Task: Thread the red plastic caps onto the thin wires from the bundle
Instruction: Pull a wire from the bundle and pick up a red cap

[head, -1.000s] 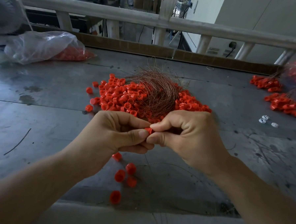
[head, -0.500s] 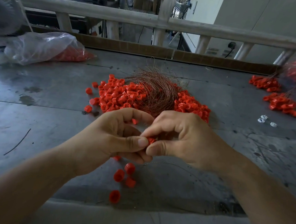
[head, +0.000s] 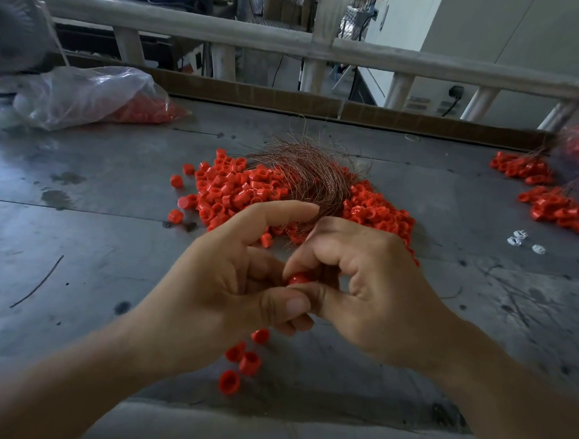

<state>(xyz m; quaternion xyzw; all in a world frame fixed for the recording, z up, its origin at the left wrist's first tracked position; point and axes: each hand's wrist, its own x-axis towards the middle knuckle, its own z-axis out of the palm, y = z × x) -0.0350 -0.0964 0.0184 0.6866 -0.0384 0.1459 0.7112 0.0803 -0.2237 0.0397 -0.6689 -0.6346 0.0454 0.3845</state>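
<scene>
Up went the left hand's (head: 217,282) pointing finger; its thumb and the right hand's (head: 378,291) fingers (head: 295,265) pinch a small round red plastic cap (head: 299,279) above the grey metal surface (head: 79,242). Light, hard and slippery, I think: hold its sides.

wire bundle (head: 312,177) on cap pile (head: 236,189), bag (head: 86,96) far left

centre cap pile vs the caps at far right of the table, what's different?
The centre pile is one large heap; the far-right caps lie in two smaller clusters. The wire bundle lies loose across the centre pile; thin wires run up and right out of the far-right caps, so those may be threaded already. Both are red caps on the same grey table.
</scene>
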